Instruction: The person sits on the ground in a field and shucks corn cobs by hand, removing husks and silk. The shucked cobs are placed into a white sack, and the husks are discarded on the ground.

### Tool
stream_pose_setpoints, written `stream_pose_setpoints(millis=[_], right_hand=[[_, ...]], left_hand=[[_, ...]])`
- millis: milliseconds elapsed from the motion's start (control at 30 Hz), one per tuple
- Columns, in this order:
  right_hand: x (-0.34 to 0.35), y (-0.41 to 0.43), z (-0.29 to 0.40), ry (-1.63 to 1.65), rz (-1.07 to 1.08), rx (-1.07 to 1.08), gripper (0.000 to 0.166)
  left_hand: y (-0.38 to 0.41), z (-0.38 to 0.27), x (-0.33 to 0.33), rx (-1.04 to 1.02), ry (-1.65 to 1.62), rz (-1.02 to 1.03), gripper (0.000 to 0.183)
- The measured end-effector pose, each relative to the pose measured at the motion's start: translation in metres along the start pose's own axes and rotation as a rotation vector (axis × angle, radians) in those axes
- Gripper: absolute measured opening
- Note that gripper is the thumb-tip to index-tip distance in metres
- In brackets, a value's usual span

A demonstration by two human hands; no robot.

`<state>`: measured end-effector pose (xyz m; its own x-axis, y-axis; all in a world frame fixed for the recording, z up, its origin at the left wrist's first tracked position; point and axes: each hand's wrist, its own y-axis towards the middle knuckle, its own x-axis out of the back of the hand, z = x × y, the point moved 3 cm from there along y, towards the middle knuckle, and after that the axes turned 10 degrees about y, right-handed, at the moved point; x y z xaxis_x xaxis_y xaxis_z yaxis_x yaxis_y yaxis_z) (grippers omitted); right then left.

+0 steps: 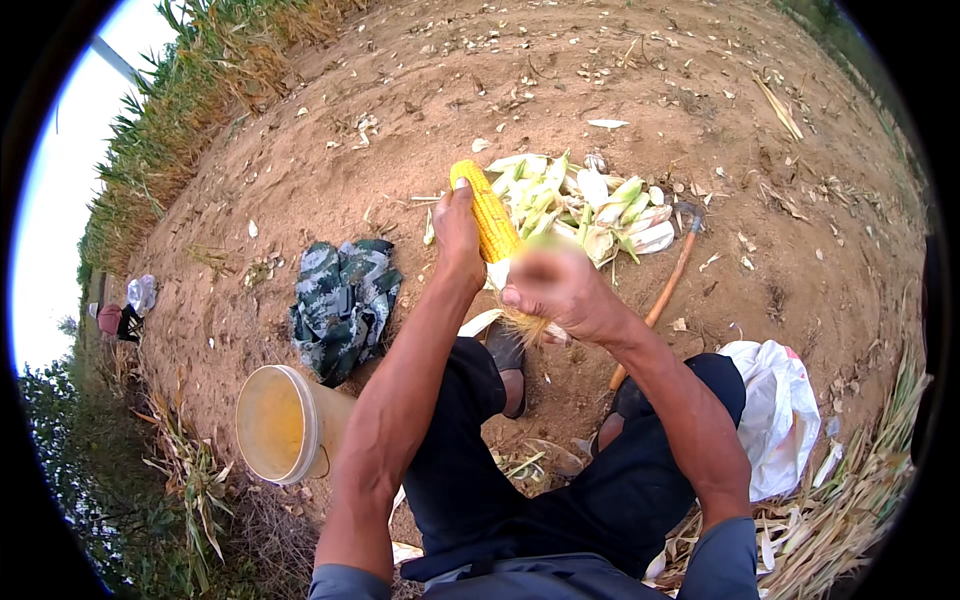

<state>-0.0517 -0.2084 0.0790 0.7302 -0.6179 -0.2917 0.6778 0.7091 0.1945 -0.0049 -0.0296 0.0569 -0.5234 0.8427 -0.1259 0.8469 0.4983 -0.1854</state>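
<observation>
A yellow ear of corn [489, 214] slants in front of me, its kernels bare along most of its length. My left hand [460, 232] holds it from the left side, thumb on the kernels near the upper end. At the lower end my right hand [559, 289] is closed on the husk and brown silk [525, 324]; part of this hand is blurred. Just beyond the hands lies a pile of pale green corn husks [585, 199] on the soil. A sickle-like tool with a wooden handle [671, 289] rests on the ground to the right of the pile.
A plastic bucket [311, 424] and a crumpled camouflage garment [346, 300] are at the left. By my right knee lies a white sack [776, 420], with dry stalks [847, 510] behind it. Standing corn plants [195, 97] edge the bare soil at the upper left.
</observation>
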Motion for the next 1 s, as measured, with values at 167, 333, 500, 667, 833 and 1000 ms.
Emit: stream_pose_setpoints(millis=[167,333,500,667,833,1000], right_hand=[[-0.015,-0.01,0.001,-0.041,0.13,0.017,0.023],[-0.009,-0.015,0.001,-0.017,0.148,-0.053,0.027],[0.005,-0.009,-0.009,0.078,0.014,-0.099,0.035],[0.006,-0.007,-0.023,0.294,-0.309,-0.291,0.057],[-0.006,-0.002,-0.046,0.282,-0.27,-0.413,0.071],[-0.027,0.001,-0.066,0.649,-0.229,-0.421,0.06]], left_hand=[[0.018,-0.008,0.02,0.143,-0.098,-0.081,0.042],[0.026,-0.008,0.054,0.102,-0.204,-0.092,0.046],[0.025,-0.015,0.056,0.034,-0.323,-0.001,0.047],[0.02,-0.014,0.054,-0.033,-0.251,0.013,0.049],[0.006,-0.02,0.031,-0.223,-0.117,0.077,0.044],[-0.01,-0.026,0.011,-0.4,-0.057,0.098,0.04]])
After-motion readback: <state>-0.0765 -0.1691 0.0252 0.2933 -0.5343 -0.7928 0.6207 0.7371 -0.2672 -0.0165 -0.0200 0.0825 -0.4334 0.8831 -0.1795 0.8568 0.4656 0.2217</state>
